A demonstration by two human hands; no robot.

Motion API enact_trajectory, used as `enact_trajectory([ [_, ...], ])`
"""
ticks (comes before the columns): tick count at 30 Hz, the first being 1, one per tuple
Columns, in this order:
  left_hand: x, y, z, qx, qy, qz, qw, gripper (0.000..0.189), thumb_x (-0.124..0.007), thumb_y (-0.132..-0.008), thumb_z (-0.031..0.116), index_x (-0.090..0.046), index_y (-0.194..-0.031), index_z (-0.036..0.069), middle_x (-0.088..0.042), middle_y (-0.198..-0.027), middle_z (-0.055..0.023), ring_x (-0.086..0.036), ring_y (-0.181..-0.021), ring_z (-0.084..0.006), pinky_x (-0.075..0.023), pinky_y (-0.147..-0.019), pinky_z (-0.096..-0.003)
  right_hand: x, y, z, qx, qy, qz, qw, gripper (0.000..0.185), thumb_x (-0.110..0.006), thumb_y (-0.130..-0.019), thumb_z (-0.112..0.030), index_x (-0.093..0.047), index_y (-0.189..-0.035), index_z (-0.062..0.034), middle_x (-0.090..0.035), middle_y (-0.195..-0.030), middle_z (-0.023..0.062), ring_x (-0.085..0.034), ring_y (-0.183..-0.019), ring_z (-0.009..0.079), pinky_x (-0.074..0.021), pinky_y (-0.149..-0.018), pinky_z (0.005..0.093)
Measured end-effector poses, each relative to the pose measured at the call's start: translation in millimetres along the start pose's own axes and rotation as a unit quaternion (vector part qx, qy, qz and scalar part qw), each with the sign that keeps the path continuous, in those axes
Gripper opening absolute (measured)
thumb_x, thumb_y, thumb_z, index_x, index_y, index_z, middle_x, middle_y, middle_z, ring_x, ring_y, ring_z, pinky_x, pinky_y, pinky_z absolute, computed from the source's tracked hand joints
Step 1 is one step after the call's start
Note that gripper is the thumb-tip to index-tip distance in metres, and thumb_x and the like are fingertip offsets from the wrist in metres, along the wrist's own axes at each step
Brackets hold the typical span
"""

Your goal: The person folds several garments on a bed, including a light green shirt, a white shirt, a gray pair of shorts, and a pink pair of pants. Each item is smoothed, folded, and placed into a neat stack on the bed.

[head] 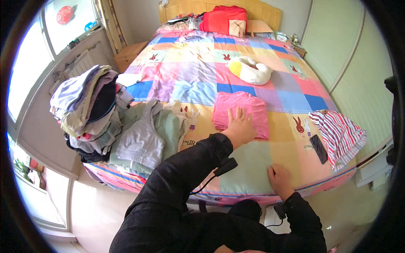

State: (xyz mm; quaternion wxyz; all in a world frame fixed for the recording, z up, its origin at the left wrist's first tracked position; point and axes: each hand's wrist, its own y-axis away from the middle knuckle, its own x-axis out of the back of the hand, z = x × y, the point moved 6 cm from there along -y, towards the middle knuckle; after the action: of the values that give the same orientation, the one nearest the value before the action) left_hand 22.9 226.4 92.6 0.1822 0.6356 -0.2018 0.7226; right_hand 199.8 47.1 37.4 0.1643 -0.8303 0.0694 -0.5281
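Observation:
My left hand point(239, 128) lies flat, fingers spread, on a folded pink garment point(223, 110) in the middle of the bed. Closer to the bed's front edge, my right hand point(281, 180) rests on the patchwork bedspread point(243, 170) with its fingers curled in and nothing visible in them. Left of the pink garment is a grey bra or crop top point(142, 142) on top of green clothing point(172, 134). Farther right, a dark phone point(318, 149) lies beside a red-and-white striped garment point(343, 136).
A tall stack of folded clothes point(85, 101) stands at the bed's left corner. Beyond the pink garment is a white-and-yellow neck pillow point(253, 71). Red bedding point(218, 20) lies by the wooden headboard point(265, 11). A cable and small black device point(226, 167) hang at my left wrist.

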Motion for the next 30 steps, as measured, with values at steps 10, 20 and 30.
enact_trajectory([
  [10,-27,180,-4,-0.07,-0.009,-0.156,0.985,0.095,-0.07,-0.078,0.06,-0.038,-0.148,0.005,-0.031,-0.153,-0.0298,-0.023,-0.146,-0.0474,-0.0159,-0.115,-0.0663,-8,7,13,0.001,0.015,0.024,1.0,0.028,-0.056,-0.095,-0.028,-0.058,-0.08,-0.0037,-0.061,-0.076,0.02,-0.061,-0.074,0.0421,-0.0459,-0.065,0.0521],
  [20,-59,264,-39,-0.03,-0.002,-0.158,0.987,0.118,-0.069,-0.079,0.062,-0.002,-0.159,0.008,-0.005,-0.161,-0.0326,-0.003,-0.151,-0.0471,-0.011,-0.12,-0.0587,-9,6,11,0.022,0.054,0.068,0.996,0.029,-0.057,-0.093,-0.03,-0.057,-0.077,-0.0069,-0.064,-0.075,0.0174,-0.062,-0.072,0.04,-0.0467,-0.063,0.0522],
  [30,-49,246,-62,-0.056,0.0,-0.222,0.974,0.099,-0.08,-0.074,0.048,-0.033,-0.153,0.012,-0.033,-0.155,-0.024,-0.037,-0.139,-0.0427,-0.0363,-0.112,-0.0507,-12,3,13,0.004,0.058,0.067,0.996,0.03,-0.054,-0.095,-0.032,-0.058,-0.079,-0.0061,-0.065,-0.076,0.0186,-0.063,-0.074,0.0411,-0.047,-0.065,0.0538],
])
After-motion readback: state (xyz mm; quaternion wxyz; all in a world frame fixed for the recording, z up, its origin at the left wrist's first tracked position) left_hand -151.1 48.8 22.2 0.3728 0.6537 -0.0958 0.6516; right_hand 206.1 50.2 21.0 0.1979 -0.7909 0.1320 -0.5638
